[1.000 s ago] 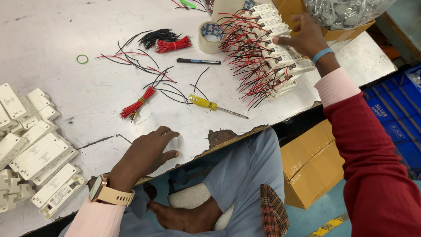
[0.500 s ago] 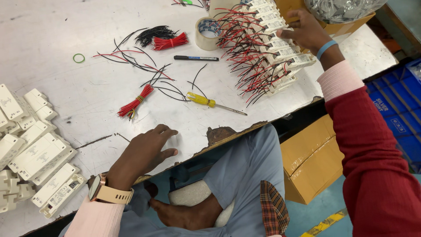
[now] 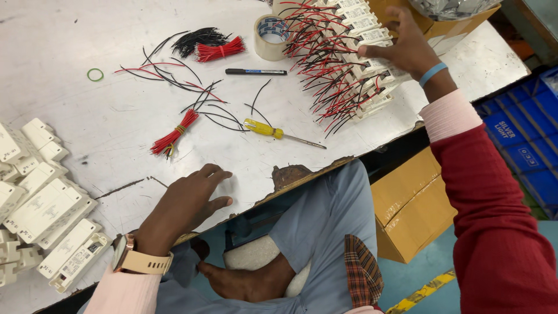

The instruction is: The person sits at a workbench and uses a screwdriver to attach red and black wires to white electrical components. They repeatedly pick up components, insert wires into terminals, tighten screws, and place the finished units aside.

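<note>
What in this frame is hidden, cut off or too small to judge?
- Right hand: its palm covers the white units; grip unclear.
- White housings: cut by the left edge.
- Cardboard box: top edge crops it.
- Left hand: anything under the palm is hidden.

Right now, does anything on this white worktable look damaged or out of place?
Yes. The white worktable's near edge is chipped, brown core showing, just right of the left hand. Loose black and red wire offcuts lie scattered mid-table.

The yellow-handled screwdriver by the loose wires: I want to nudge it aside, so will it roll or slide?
The yellow-handled screwdriver lies flat on the table; its rounded handle would probably roll. It looks rigid and light. The loose black wires beside its handle would likely flop and drag along.
</note>
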